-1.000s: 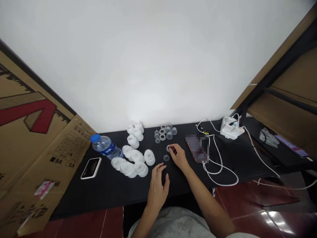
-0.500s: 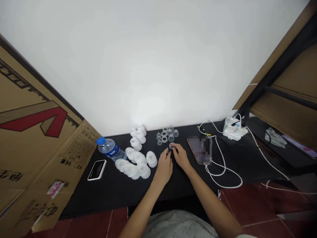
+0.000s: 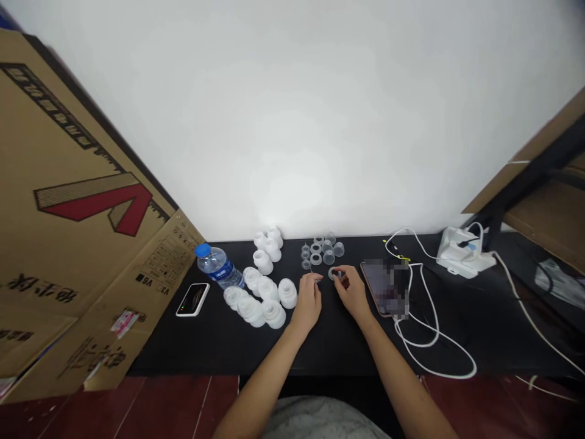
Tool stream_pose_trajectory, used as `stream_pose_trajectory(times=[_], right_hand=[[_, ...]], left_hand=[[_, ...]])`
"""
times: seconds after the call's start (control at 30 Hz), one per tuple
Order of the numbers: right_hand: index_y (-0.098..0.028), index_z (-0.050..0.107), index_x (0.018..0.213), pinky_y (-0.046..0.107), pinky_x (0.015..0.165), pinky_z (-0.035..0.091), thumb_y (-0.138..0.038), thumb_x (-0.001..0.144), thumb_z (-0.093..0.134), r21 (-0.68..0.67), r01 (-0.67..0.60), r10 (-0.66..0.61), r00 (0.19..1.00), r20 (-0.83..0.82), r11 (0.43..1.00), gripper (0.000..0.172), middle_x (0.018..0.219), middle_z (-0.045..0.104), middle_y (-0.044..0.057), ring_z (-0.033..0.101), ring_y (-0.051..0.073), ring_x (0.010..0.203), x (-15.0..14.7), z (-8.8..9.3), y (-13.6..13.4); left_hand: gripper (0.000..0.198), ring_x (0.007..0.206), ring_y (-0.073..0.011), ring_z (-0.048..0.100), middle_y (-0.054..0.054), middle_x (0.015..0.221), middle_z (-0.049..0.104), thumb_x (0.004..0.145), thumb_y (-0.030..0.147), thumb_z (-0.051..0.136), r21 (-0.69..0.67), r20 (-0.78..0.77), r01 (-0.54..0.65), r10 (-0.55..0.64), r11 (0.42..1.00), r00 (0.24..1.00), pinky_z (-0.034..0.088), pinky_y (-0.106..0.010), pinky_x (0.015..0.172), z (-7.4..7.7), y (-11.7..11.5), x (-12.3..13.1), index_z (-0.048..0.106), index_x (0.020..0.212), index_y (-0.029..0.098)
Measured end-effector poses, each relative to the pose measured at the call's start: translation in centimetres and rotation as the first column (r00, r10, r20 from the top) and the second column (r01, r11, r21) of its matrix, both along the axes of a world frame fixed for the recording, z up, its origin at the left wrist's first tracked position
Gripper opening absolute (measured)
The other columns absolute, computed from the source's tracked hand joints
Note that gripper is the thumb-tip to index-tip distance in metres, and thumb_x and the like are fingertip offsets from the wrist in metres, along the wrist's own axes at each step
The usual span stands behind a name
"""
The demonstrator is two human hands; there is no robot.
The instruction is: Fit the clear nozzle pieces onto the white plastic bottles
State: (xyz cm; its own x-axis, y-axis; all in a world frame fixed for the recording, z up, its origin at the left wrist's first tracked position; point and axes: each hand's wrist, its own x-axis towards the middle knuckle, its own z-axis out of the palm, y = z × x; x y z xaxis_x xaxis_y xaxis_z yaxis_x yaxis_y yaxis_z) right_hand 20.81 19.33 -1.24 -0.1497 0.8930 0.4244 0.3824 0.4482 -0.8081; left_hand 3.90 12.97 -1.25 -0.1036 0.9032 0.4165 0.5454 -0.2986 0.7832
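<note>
One translucent ring [image 3: 331, 272] at right hand [image 3: 353, 294]

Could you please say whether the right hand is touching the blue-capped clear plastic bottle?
No, the right hand is at a translucent round plastic piece, away from that bottle.

Box [image 3: 91, 244] far L of L hand [image 3: 307, 305]: "V6" w/ black sq., "V3" w/ outlined sq., both upside down; Chinese chars. too, unclear. Bottle [image 3: 218, 267], nearer same hand: label [image 3: 224, 272] too small to read.
</note>
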Motion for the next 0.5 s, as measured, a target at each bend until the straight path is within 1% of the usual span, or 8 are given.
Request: stream_pose_trajectory(times=[0.07,0.1,0.17,0.23,0.3,0.4,0.5], right_hand=[[-0.022,0.072,0.117,0.04,0.074,0.06,-0.034,0.102,0.061,0.054,0.03,-0.032,0.999,0.04,0.998,0.022,0.118,0.067,0.014,0.066,0.023,0.079,0.1,-0.1,-0.1],[-0.023,0.071,0.118,0.042,0.078,0.06,-0.034,0.102,0.062,0.081,0.043,-0.048,0.997,0.065,0.996,0.022,0.12,0.066,0.015,0.067,0.026,0.087,0.2,-0.2,0.0],[-0.022,0.071,0.119,0.049,0.089,0.06,-0.035,0.1,0.065,0.128,0.057,-0.072,0.99,0.118,0.99,0.023,0.124,0.064,0.017,0.066,0.033,0.106,0.3,-0.6,0.1],[-0.022,0.069,0.121,0.056,0.1,0.056,-0.033,0.098,0.067,0.156,0.043,-0.07,0.982,0.174,0.987,0.026,0.125,0.066,0.018,0.062,0.037,0.117,0.2,-1.1,0.3],[-0.022,0.069,0.124,0.058,0.103,0.053,-0.032,0.098,0.067,0.153,0.009,-0.045,0.972,0.232,0.988,0.027,0.123,0.069,0.017,0.063,0.038,0.116,0.2,-1.3,0.5],[-0.022,0.07,0.121,0.058,0.1,0.053,-0.033,0.101,0.064,0.121,-0.023,-0.013,0.957,0.289,0.992,0.024,0.119,0.073,0.016,0.065,0.039,0.111,0.0,-1.3,0.5],[-0.022,0.071,0.12,0.056,0.095,0.054,-0.039,0.102,0.064,0.071,-0.026,0.006,0.966,0.259,0.997,0.025,0.116,0.076,0.016,0.067,0.037,0.104,-0.1,-0.8,0.2]], left_hand=[[0.033,0.118,-0.0249,0.065,-0.011,0.123,0.065,0.106,0.01,0.039,-0.017,0.066,-0.001,0.002,1.0,0.998,0.055,-0.047,0.107,0.0,0.1,-0.2,0.061,0.126,0.025],[0.033,0.116,-0.0246,0.066,-0.01,0.122,0.066,0.107,0.011,0.038,-0.03,0.085,0.003,-0.001,1.0,0.996,0.056,-0.046,0.106,0.0,0.1,-0.3,0.062,0.125,0.025],[0.032,0.114,-0.0242,0.068,-0.01,0.122,0.069,0.109,0.016,0.038,-0.064,0.112,0.018,-0.011,0.998,0.994,0.055,-0.045,0.105,0.0,0.1,-0.3,0.062,0.126,0.025],[0.029,0.113,-0.0238,0.071,-0.01,0.12,0.072,0.111,0.021,0.039,-0.105,0.152,0.022,-0.006,0.994,0.988,0.055,-0.045,0.104,0.0,0.1,-0.2,0.058,0.132,0.025],[0.024,0.112,-0.0241,0.073,-0.011,0.118,0.074,0.112,0.026,0.043,-0.147,0.199,0.0,0.03,0.989,0.98,0.055,-0.044,0.102,0.0,0.1,-0.1,0.053,0.134,0.024],[0.015,0.108,-0.025,0.076,-0.012,0.114,0.077,0.111,0.031,0.049,-0.191,0.243,-0.023,0.07,0.981,0.967,0.056,-0.042,0.097,0.0,0.1,-0.1,0.05,0.124,0.024],[0.013,0.108,-0.0252,0.076,-0.012,0.113,0.077,0.111,0.033,0.05,-0.212,0.258,-0.005,0.061,0.977,0.964,0.055,-0.041,0.095,0.1,0.1,-0.1,0.049,0.119,0.024]])
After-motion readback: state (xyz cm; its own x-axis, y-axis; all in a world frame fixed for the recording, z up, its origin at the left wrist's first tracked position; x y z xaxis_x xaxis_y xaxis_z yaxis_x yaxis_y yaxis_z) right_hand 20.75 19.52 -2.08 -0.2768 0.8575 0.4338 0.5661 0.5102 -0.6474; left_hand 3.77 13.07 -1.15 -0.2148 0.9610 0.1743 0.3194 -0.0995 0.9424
